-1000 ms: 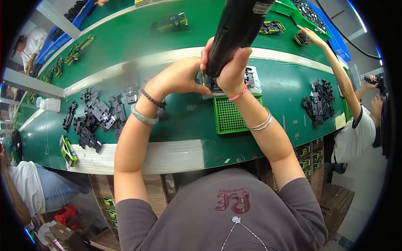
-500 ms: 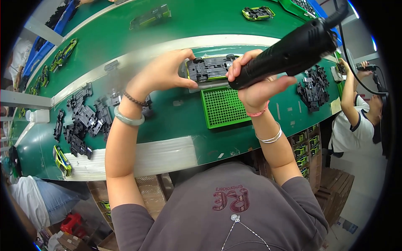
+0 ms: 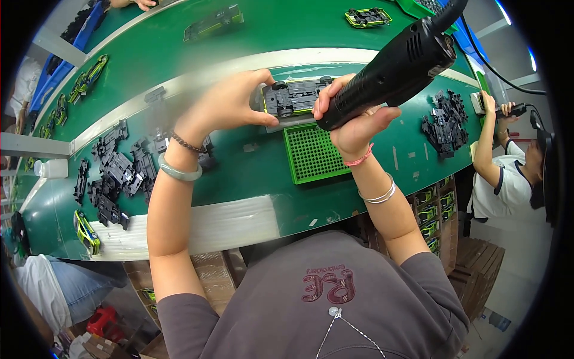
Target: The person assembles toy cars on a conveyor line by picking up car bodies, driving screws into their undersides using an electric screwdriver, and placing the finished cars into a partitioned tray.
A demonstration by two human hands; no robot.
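Note:
A toy car (image 3: 299,97) lies upside down at the far side of the workbench, its black chassis and wheels facing up and a yellow-green edge showing. My left hand (image 3: 233,99) grips its left end between thumb and fingers. In my right hand (image 3: 357,125) is a black electric screwdriver (image 3: 385,75), held at a slant over the car's right end, with its cord running up. The screwdriver's tip is hidden behind my hand. Just nearer to me than the car sits a green grid tray (image 3: 289,157) with rows of small holes.
Black chassis parts pile up at left (image 3: 122,170) and right (image 3: 445,122). Yellow-green toy cars stand along the left (image 3: 88,78), one lies upside down at the far right (image 3: 368,18). A white container (image 3: 52,168) is at the left edge. A co-worker (image 3: 502,173) works at right.
My right hand and the screwdriver have shifted slightly left and down. My left hand and the car stay nearly in place. The co-worker's hands at right have moved a little.

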